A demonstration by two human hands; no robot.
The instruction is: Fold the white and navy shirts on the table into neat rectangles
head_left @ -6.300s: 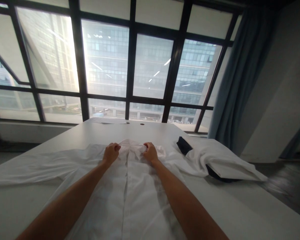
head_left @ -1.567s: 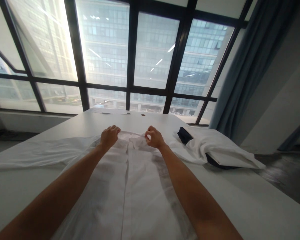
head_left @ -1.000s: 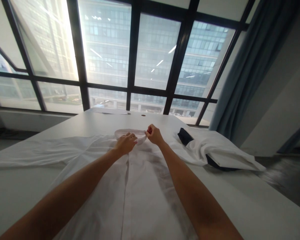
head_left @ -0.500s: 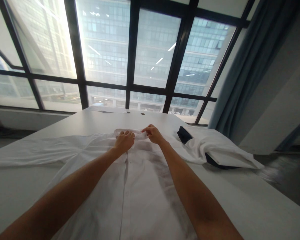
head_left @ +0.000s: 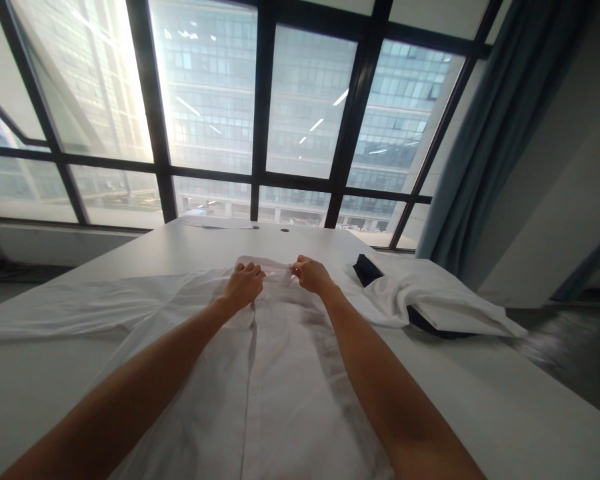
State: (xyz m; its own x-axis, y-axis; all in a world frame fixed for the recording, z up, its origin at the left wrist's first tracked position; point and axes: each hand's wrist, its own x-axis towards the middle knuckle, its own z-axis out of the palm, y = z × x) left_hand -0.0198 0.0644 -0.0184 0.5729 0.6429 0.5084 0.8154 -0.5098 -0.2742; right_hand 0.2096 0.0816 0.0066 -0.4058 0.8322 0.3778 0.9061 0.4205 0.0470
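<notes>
While the white shirt already lies flat and buttoned on the table, I judge the collar unfinished, my left hand pressing it flat-fingered, my right hand pinching its edge.

White table bearing a spread white shirt. Right of the shirt lies a white garment over a dark garment.

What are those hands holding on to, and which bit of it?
The white shirt, at its collar. The right hand pinches the collar; the left hand presses flat beside it.
</notes>
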